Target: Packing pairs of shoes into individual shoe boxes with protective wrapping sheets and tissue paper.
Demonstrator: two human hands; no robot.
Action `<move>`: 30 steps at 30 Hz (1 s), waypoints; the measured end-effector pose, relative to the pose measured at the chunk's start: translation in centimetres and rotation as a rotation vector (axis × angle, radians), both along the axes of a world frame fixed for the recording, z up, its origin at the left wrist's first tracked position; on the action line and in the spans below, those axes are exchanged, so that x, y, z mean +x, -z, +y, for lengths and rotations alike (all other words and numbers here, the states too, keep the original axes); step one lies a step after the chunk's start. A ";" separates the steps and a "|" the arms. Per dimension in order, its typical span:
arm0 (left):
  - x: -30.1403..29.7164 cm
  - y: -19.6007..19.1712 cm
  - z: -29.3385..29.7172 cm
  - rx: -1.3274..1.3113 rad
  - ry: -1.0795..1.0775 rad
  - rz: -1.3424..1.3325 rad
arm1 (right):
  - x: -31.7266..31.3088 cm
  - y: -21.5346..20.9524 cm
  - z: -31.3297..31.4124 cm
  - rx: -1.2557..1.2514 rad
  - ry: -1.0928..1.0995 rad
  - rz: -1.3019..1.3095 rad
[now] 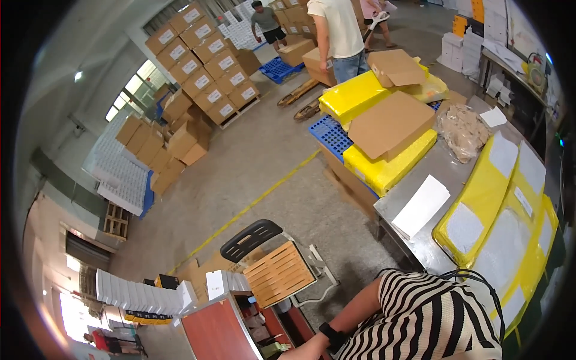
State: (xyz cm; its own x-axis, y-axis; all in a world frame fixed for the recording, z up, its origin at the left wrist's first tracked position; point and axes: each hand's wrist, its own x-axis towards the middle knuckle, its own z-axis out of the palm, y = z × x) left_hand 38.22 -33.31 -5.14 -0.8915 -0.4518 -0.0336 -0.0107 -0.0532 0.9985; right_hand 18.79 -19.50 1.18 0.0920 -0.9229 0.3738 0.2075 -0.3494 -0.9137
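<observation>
My left hand [304, 351] is low at the bottom edge, beside an open drawer [288, 318] of a red-topped desk [213, 327]. Its fingers are cut off by the frame, so their grip does not show. A black watch [331, 333] is on that wrist, below a black-and-white striped sleeve. Inside the drawer lie small items [259, 330], too small to name. My right hand is out of sight.
A chair [279, 273] with a wooden slatted seat stands by the desk. To the right, a metal table [414, 201] holds white papers [421, 206] and yellow-wrapped packages [480, 198]. Stacked cartons [207, 66] and a person in a white shirt [339, 27] are farther off.
</observation>
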 end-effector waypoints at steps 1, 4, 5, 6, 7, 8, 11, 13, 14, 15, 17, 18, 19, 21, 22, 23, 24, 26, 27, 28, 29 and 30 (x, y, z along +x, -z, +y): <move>-0.4 -0.1 -0.1 0.003 0.011 -0.005 | -0.2 0.1 0.0 -0.065 0.047 -0.027; -1.6 -0.4 -0.3 0.010 0.047 -0.017 | -1.0 0.1 0.1 -0.148 0.126 -0.049; -1.9 -0.5 -0.4 0.012 0.060 -0.021 | -1.1 0.1 0.2 -0.167 0.150 -0.043; -2.3 -0.7 -0.6 0.014 0.073 -0.024 | -1.2 0.0 0.2 -0.168 0.159 -0.043; -2.6 -0.8 -0.7 0.016 0.084 -0.028 | -1.3 0.1 0.2 -0.181 0.163 -0.062; -2.9 -0.9 -0.7 0.019 0.095 -0.031 | -1.4 -0.1 0.3 -0.195 0.166 -0.080; -3.6 -1.2 -0.9 0.026 0.120 -0.039 | -2.2 -1.6 0.8 -0.012 0.202 -0.016; -3.9 -1.4 -1.0 0.032 0.132 -0.041 | -2.3 -1.5 0.3 -0.010 0.202 -0.004; -4.1 -1.5 -1.0 0.034 0.136 -0.041 | -2.3 -1.5 0.1 -0.008 0.199 0.007; -4.3 -1.6 -1.0 0.036 0.139 -0.041 | -2.3 -1.3 -0.2 -0.008 0.198 0.010; -4.4 -1.9 -1.0 0.041 0.141 -0.042 | -2.4 -1.2 -0.9 0.046 0.143 -0.003; -4.5 -2.1 -1.0 0.043 0.141 -0.043 | -2.5 -1.3 -1.0 0.046 0.139 -0.001; -4.4 -2.2 -1.1 0.045 0.138 -0.044 | -2.6 -1.9 -0.9 0.096 0.238 0.080; -4.4 -2.5 -1.1 0.050 0.131 -0.048 | -2.6 -2.0 -1.3 0.145 0.330 0.162; -4.5 -2.7 -1.0 0.053 0.132 -0.049 | -2.7 -1.4 -1.6 0.118 0.372 0.175; -4.6 -2.8 -0.9 0.056 0.133 -0.053 | -2.7 -0.7 -1.9 0.092 0.415 0.186; -4.7 -2.9 -0.8 0.060 0.135 -0.057 | -2.3 0.4 -2.5 -0.026 0.500 0.201; -4.9 -3.2 -0.7 0.069 0.139 -0.067 | -2.1 0.5 -2.8 0.017 0.427 0.162; -5.1 -3.3 -0.7 0.073 0.142 -0.073 | -2.1 0.6 -2.9 0.057 0.357 0.124; -5.3 -3.4 -0.6 0.076 0.148 -0.078 | -2.1 0.7 -3.1 0.059 0.358 0.121; -5.6 -3.6 -0.5 0.080 0.154 -0.084 | -2.2 0.8 -3.3 0.077 0.333 0.130; -5.9 -3.8 -0.5 0.083 0.162 -0.090 | -2.4 0.9 -3.4 0.095 0.309 0.138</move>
State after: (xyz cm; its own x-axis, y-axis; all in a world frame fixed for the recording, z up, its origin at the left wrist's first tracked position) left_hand 32.33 -33.78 -1.38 -0.9441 -0.2948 -0.1478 -0.1151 -0.1252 0.9854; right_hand 16.41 -22.87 0.24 -0.1535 -0.9450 0.2888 -0.0230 -0.2888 -0.9571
